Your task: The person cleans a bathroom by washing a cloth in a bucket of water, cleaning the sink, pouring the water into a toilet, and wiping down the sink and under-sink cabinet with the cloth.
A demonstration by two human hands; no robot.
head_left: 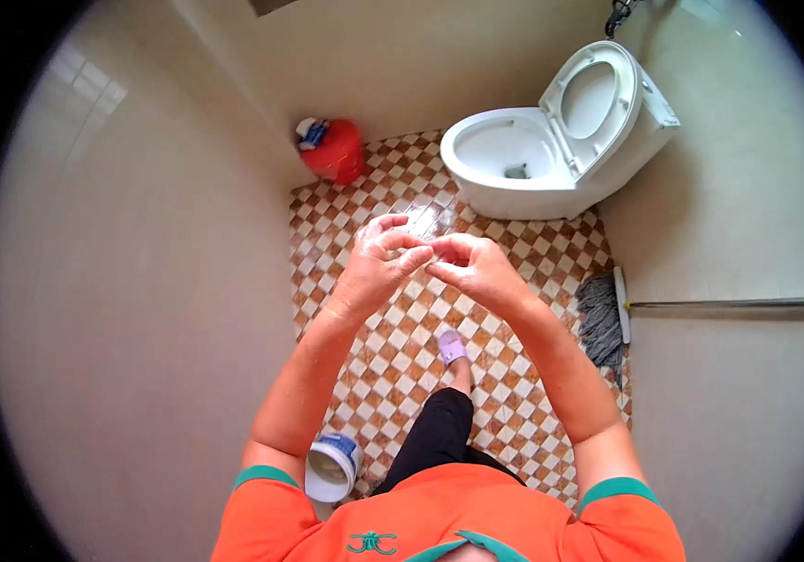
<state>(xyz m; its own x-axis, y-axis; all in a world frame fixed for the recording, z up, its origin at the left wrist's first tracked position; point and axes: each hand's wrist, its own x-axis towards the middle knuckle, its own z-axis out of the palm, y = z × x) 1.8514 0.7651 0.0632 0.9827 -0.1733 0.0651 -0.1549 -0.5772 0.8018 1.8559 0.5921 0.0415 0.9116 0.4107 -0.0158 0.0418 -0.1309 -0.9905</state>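
Observation:
Both of my hands are raised in front of me above the checkered floor (402, 375), with their fingertips meeting. My left hand (378, 265) has its thumb and index finger pinched together, its other fingers curled. Against it, my right hand (479, 270) brings its thumb and fingers close. Something thin and clear may be between the fingertips, too small to make out. The skin of both hands and forearms looks wet. Beyond my hands stands a white toilet (505, 150) with its lid and seat raised; something dark lies in its bowl.
A red bucket (341, 155) with a blue and white item on top stands in the far left corner. A grey mop (598, 318) leans at the right wall. A white bucket (331, 466) sits at lower left. My foot wears a purple slipper (452, 347).

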